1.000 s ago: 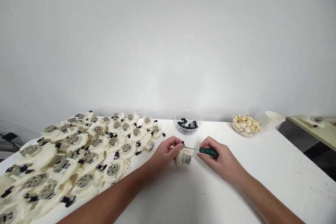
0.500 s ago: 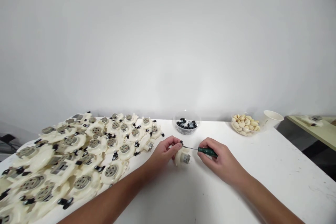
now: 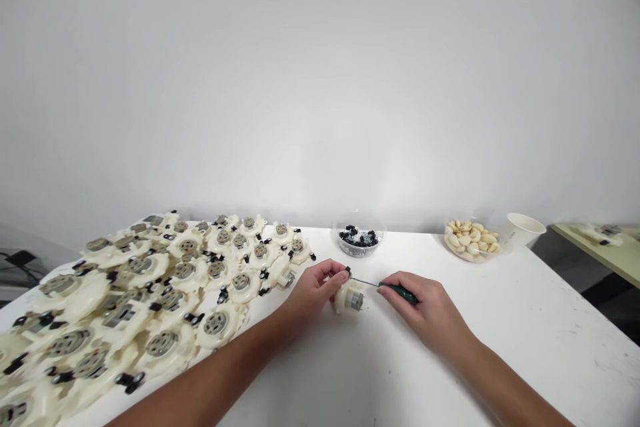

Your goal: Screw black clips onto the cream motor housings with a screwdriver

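Near the middle of the table, my left hand is closed on a cream plastic motor housing, whose grey motor points to the right. A small black part sits at my left fingertips on the top of the housing. My right hand grips the dark green handle of a screwdriver. Its thin metal shaft runs leftward, and the tip meets the black part or lies right beside it; the exact contact is too small to make out.
Many similar cream motor housings with black parts cover the table's left side. A clear bowl of small black parts and screws stands at the back. To the right are a clear bowl of pale cream pieces and a paper cup.
The screwdriver's handle has dropped slightly, so the shaft slopes down more toward my right hand. My left hand keeps its hold on the housing. The whole view has shifted slightly.
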The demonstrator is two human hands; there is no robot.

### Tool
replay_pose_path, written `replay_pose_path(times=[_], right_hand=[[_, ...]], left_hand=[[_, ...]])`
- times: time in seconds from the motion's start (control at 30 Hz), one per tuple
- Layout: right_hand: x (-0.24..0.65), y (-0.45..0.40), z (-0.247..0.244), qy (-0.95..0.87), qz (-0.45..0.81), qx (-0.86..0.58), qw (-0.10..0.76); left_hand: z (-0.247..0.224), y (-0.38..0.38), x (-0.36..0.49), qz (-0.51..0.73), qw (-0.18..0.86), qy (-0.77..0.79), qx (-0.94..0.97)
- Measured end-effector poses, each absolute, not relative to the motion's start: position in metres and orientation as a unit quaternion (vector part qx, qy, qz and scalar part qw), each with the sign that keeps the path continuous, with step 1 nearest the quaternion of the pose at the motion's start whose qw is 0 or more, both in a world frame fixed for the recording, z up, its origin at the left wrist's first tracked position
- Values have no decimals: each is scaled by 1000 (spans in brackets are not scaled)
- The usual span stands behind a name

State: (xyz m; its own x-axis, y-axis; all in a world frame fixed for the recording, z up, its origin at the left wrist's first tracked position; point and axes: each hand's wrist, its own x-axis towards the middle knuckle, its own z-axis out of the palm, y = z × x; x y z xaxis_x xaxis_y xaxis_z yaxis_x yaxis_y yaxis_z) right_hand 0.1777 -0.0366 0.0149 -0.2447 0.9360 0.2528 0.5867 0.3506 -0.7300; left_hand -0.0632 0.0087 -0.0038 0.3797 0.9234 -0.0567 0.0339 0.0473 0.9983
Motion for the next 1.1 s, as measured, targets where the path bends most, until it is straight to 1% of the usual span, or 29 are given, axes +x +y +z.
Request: replay_pose_path(times=[0.1, 0.2, 0.37, 0.53, 0.7, 0.9, 1.1], right_hand=[[175, -38, 13, -738, 263, -533, 319], [173, -39, 12, -729, 278, -542, 313], [174, -38, 14, -721, 310, -523, 332], [178, -36, 15, -743, 275, -493, 361], [177, -38, 16, -743, 243, -511, 358], [174, -41, 16, -716, 266, -544, 349], [175, -37, 12, -720, 244, -552, 342]], left_hand=[[-4, 8, -63, 371, 595, 418, 579], [-5, 8, -63, 369, 594, 414, 582], [-7, 10, -63, 372, 590, 412, 586], [-7, 11, -64, 369, 587, 414, 589], [-5, 10, -64, 366, 590, 412, 590], [-3, 7, -63, 360, 599, 408, 588], [-6, 7, -63, 338, 599, 401, 605]])
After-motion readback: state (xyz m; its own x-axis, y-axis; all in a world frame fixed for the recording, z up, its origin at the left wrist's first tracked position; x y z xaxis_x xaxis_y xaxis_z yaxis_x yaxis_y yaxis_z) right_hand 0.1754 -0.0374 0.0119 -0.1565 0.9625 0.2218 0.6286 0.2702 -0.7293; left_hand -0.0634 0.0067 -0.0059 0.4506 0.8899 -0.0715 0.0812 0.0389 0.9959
